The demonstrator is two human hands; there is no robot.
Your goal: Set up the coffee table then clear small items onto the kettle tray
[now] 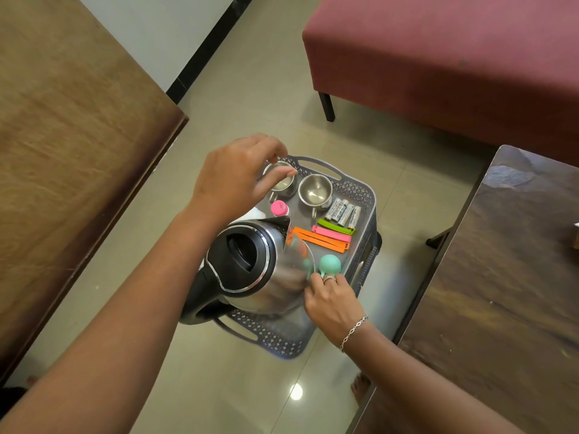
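The grey tray [360, 195] sits over the tiled floor [250, 98], its long axis running from near to far. On its near end stands the kettle [250, 264], spout pointing away and handle toward the person. The right hand [332, 303] pinches the teal scoop [330, 264] by its handle, bowl pointing away. The left hand [241, 177] hovers curved over a steel cup [282, 183]; whether it is grasping the cup cannot be told. The clips [326, 236] lie crosswise.
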